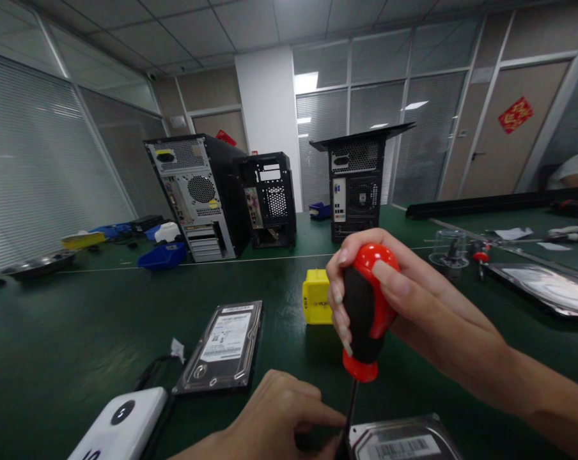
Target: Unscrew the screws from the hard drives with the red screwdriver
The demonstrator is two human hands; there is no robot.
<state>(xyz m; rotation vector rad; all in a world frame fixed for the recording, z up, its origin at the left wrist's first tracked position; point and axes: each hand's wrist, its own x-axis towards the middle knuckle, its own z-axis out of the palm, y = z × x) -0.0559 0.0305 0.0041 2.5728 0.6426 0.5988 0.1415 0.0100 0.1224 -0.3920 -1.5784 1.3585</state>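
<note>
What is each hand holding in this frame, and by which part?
The right hand holds a screwdriver upright, wrapped around its red-and-black handle. The left hand pinches its shaft just above the hard drive.

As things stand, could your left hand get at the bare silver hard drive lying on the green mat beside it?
Probably yes: the left hand sits low by the screwdriver shaft, the silver hard drive lies just to its left, and only bare green mat shows between them.

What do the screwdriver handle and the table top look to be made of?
Screwdriver handle: probably moulded plastic with a black rubbery grip; the red parts are glossy, the black part matt. Table top: dark green mat, likely rubber or vinyl; smooth with a soft sheen and no grain.
</note>
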